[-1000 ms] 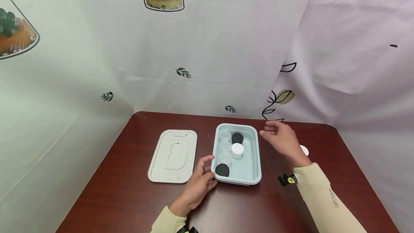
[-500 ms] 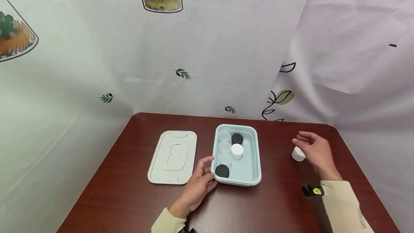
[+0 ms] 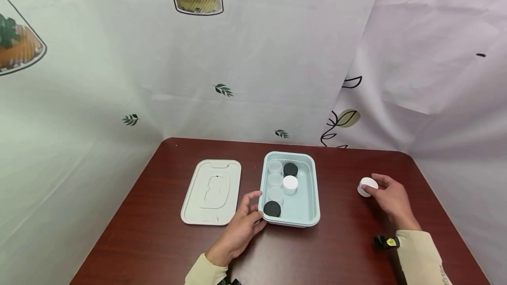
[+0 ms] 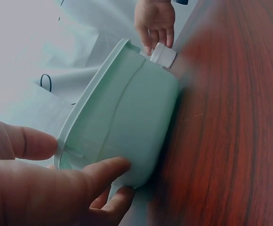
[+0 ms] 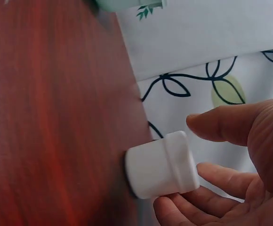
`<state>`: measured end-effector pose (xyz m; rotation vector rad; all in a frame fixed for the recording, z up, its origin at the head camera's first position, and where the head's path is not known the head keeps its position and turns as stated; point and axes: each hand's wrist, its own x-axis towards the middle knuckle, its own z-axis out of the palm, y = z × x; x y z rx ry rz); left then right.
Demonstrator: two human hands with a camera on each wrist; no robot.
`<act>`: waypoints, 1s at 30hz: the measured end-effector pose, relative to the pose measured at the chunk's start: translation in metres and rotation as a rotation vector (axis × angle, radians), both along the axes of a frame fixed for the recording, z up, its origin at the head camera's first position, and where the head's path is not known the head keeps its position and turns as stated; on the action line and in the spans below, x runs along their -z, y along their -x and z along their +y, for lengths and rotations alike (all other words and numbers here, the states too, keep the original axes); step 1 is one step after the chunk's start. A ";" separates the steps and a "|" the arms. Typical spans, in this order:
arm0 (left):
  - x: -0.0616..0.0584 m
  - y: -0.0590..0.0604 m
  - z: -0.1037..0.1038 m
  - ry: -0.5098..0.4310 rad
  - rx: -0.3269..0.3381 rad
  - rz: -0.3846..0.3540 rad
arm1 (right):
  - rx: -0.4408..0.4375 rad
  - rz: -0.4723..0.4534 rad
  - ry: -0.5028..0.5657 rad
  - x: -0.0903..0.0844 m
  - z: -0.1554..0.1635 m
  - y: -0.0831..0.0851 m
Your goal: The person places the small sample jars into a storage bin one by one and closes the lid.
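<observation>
A pale blue plastic tub (image 3: 304,208) stands on the table. My left hand (image 3: 239,233) grips its near left corner, one digit at the rim and other fingers against the outer wall (image 4: 127,127). Inside are several small jars: clear ones (image 3: 275,180), two with black lids (image 3: 272,208), and one with a white lid (image 3: 290,184). To the right, a white lidded jar (image 3: 366,187) stands upright on the tabletop. My right hand (image 3: 392,198) is around it; in the right wrist view the thumb (image 5: 212,123) is apart from the jar (image 5: 160,165), with fingers close beside and behind it.
A flat whitish lid (image 3: 211,192) lies left of the tub. The dark red wooden table (image 3: 325,258) has rounded far corners. Printed white cloth (image 3: 253,56) hangs behind it and along both sides.
My right hand has moved from beside the tub's far right corner rightward and nearer, reaching the white jar. My left hand and the tub have stayed in place.
</observation>
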<state>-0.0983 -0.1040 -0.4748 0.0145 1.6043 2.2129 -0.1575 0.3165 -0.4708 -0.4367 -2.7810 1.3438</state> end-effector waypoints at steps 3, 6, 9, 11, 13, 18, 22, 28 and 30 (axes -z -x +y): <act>0.001 0.000 0.000 0.001 0.002 -0.002 | 0.007 -0.013 0.020 0.005 -0.001 -0.001; 0.001 0.000 0.000 0.002 0.000 -0.004 | 0.021 -0.031 0.056 0.007 -0.003 -0.002; 0.000 -0.001 0.000 0.004 -0.001 -0.003 | 0.050 -0.044 0.076 0.009 -0.004 -0.003; 0.000 0.000 0.000 0.007 0.002 0.000 | 0.067 -0.049 0.083 0.010 -0.004 -0.004; -0.001 0.000 0.000 0.011 0.005 0.004 | 0.078 -0.044 0.089 0.011 -0.005 -0.005; -0.001 0.000 0.000 0.013 0.010 0.010 | 0.085 -0.020 0.102 0.012 -0.005 -0.007; 0.000 0.000 0.001 0.013 0.010 0.009 | 0.081 -0.025 0.107 0.009 -0.005 -0.008; -0.001 0.000 0.001 0.014 0.006 0.008 | 0.041 0.008 0.110 -0.001 -0.010 -0.008; -0.001 0.000 0.001 0.014 0.006 0.007 | 0.023 0.039 0.113 -0.006 -0.013 -0.008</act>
